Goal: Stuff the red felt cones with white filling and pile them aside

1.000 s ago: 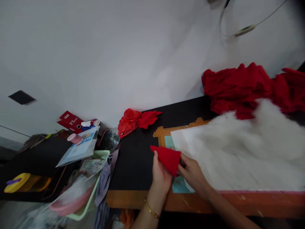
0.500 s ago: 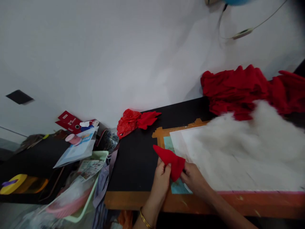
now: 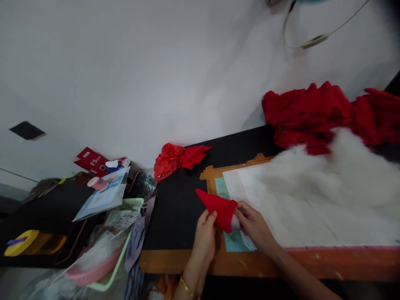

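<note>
A red cone-shaped cloth piece is held above the table, its pointed tip aimed up and to the left. My left hand is closed on its lower side, thumb on top. At the wide end, the fingers of my right hand pinch the rim. A tuft of white stuffing shows at the opening, beside the right fingers. Just to the right lies a big fluffy heap of white stuffing on a white sheet. Part of a pale blue sheet shows beneath the cone.
Red cloth pieces are piled against the wall at the back right. A red plastic bag with red cloth lies on the black table. To the left are a green basket and a yellow-lidded container.
The cone has shifted slightly left and turned flatter. White stuffing now shows at its open end. My right hand has moved a little upward along the rim; my left still grips the side.
</note>
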Motion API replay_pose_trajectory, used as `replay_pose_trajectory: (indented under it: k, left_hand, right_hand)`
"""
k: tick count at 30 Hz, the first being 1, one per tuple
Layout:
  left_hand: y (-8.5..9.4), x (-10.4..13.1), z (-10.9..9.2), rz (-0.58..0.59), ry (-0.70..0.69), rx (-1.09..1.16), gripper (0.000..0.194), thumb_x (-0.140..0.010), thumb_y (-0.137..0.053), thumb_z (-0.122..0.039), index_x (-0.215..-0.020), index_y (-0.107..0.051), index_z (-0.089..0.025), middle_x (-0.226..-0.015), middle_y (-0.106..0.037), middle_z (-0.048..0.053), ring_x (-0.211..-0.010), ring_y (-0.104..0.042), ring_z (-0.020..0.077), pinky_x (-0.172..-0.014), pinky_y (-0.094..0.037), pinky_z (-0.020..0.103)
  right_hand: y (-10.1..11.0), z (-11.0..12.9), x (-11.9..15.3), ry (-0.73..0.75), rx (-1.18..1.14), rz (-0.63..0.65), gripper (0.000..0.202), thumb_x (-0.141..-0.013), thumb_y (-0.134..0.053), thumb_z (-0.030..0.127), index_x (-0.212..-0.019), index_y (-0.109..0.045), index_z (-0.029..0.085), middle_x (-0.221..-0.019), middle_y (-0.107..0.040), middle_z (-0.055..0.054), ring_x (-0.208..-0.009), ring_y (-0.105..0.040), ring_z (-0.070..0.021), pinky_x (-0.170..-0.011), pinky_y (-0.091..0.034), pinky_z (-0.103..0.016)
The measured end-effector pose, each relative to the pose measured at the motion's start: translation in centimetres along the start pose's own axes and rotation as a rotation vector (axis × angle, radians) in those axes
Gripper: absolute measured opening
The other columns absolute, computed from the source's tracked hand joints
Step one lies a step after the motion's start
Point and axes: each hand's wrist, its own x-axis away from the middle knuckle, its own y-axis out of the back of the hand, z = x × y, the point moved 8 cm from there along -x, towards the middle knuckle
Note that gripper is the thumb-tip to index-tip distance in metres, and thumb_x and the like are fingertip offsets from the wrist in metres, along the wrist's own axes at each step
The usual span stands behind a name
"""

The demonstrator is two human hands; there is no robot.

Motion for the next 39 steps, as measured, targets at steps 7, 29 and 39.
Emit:
replay_pose_trajectory:
  k: [7,29,39]
  left_hand:
    - [0.6,-0.7,0.6,-0.082,0.076,0.174,0.016,-0.069,-0.073,-0.025,-0.083,-0.070,-0.018,-0.083,-0.073,0.003,-0.072,-0.065,0.0159,-0.064,-0.050,0.024]
    - [-0.4,-0.4,1.0,-0.061,0.022,0.025,0.023,-0.066,-0.073,-0.025,-0.086,-0.066,-0.017,-0.080,-0.070,0.002,-0.070,-0.062,0.0142,-0.067,-0.049,0.025]
    - [-3.3,1.1,2.1,0.225,0.277,0.036,0.037,-0.078,-0.063,-0.046,-0.094,-0.066,-0.013,-0.080,-0.068,0.008,-0.062,-0.060,0.0167,-0.055,-0.051,0.029]
  right_hand:
    - [1.0,3.5,1.6,0.229,0.270,-0.114,0.024,-0.087,-0.056,0.038,-0.103,-0.057,0.021,-0.079,-0.064,0.000,-0.058,-0.054,-0.0140,-0.054,-0.044,-0.025]
    - [1.6,5.4,1.3,0.446,0.404,-0.020,0.020,-0.090,-0.046,0.018,-0.108,-0.056,0.022,-0.085,-0.063,-0.003,-0.064,-0.057,-0.0141,-0.060,-0.049,-0.026]
    - [1.1,6.9,1.4,0.753,0.645,0.159,0.023,-0.090,-0.051,0.015,-0.109,-0.062,0.022,-0.139,-0.048,-0.012,-0.124,-0.050,-0.0227,-0.097,-0.050,-0.038]
